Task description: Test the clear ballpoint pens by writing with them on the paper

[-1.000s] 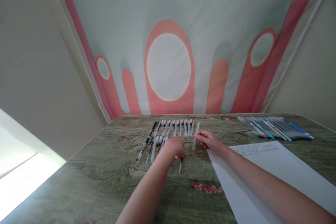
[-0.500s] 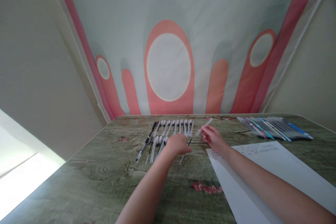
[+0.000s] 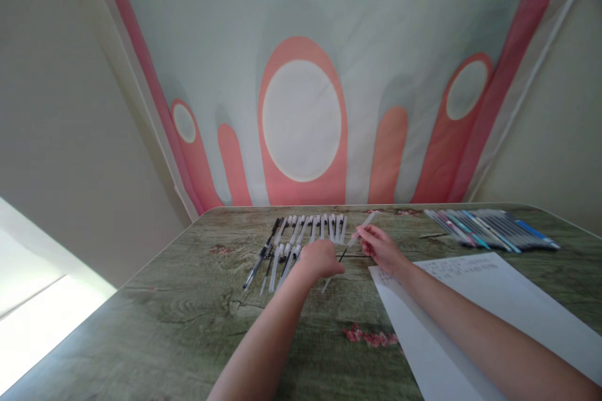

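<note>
Between the fingertips of my right hand (image 3: pixel 379 247) is a clear pen barrel (image 3: pixel 369 219), tilted up to the right. My left hand (image 3: pixel 320 260) is closed around a thin pen refill (image 3: pixel 326 284), its pale end sticking out below the fingers and its dark end pointing up at the barrel. That dark end is at the barrel's lower opening; whether it is inside is too small to tell. Close to my left hand are several pen parts (image 3: pixel 275 269) with white and black ends, partly covered by the hand. Behind them stretches a row of clear barrels (image 3: pixel 324 227).
A capped black pen (image 3: pixel 255 268) lies at the left of the parts. White paper with writing (image 3: pixel 475 307) is under my right forearm. Several assorted pens (image 3: pixel 493 230) lie side by side at the back right. The wood-patterned table (image 3: pixel 179 326) meets a printed backdrop (image 3: pixel 301 200).
My right hand has shifted slightly left, bringing the barrel's lower end to the refill's dark end. My left hand has stayed almost in place.
</note>
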A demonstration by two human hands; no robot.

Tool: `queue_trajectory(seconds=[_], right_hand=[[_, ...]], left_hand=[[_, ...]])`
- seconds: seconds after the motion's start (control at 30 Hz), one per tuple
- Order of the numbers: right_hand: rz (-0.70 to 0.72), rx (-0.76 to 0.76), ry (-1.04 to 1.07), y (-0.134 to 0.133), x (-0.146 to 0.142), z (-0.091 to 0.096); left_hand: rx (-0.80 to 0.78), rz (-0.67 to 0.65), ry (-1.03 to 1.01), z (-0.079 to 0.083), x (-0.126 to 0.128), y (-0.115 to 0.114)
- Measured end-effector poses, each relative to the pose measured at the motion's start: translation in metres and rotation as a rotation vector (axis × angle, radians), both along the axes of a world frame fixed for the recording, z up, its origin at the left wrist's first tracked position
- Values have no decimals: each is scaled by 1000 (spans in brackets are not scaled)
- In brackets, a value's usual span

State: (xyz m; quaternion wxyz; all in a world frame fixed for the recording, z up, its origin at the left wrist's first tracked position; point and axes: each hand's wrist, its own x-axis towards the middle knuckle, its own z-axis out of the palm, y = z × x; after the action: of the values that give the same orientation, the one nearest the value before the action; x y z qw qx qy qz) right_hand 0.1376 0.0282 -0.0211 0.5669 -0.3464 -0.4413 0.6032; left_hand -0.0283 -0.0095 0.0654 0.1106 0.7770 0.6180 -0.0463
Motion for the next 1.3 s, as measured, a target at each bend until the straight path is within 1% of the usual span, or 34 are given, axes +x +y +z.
queue_trajectory(seconds=[0.17, 0.3, 0.4, 0.47, 0.57, 0.7, 0.8, 0.87, 1.0, 1.13, 1.2, 1.3], right_hand=[[45, 33, -41, -1, 1, 0], [56, 10, 5, 1, 2, -1], [70, -24, 97, 3, 3, -1], [76, -53, 175, 4, 5, -1], [78, -97, 277, 6, 7, -1], [101, -129, 380, 9, 12, -2], [125, -160, 461, 13, 16, -4], [140, -186, 516, 15, 19, -6], [165, -212, 580, 17, 22, -8], [180, -202, 578, 16, 22, -7], [175, -199, 560, 16, 22, -6], [160, -200, 532, 16, 22, -6]], left_hand=[[39, -6, -79, -1, 0, 1], [156, -1, -204, -5, 1, 4], [239, -29, -385, -11, 1, 7], [244, -51, -560, -16, 2, 10], [164, -46, -838, -20, 6, 13], [-73, -34, -1176, -17, 14, 12], [-242, -47, -1366, -11, 15, 10], [-318, -25, -1438, -8, 14, 9], [-372, 10, -1474, -5, 11, 7], [-328, -16, -1426, -3, 8, 9], [-250, -17, -1332, -3, 4, 12], [-18, 37, -1039, -4, -9, 21]])
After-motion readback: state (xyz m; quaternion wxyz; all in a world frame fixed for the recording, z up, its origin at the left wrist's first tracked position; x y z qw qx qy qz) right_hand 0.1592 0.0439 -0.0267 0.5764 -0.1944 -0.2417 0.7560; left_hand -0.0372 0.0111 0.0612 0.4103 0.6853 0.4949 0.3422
